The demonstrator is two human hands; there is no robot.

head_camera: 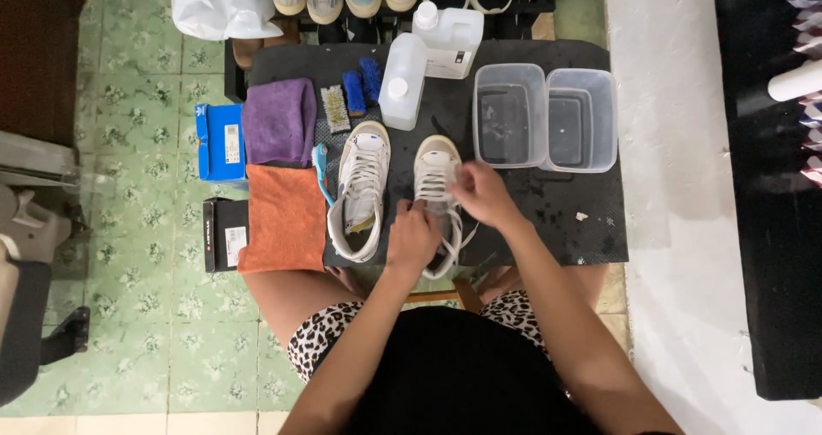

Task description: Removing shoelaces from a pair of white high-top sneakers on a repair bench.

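Observation:
Two white high-top sneakers stand side by side on a small black table [591,229], toes pointing away from me. My left hand [412,240] rests on the heel end of the right sneaker [435,171] and grips it. My right hand [482,193] is over the same shoe's laces, fingers pinched on a white lace. The left sneaker [360,188] stands untouched beside them.
Two clear plastic tubs [545,116] sit at the table's right. Two white plastic bottles [402,82], blue brushes [362,87], a purple cloth [279,120] and an orange cloth [284,217] lie at the back and left. Shoe boxes [221,144] sit on the green tiled floor.

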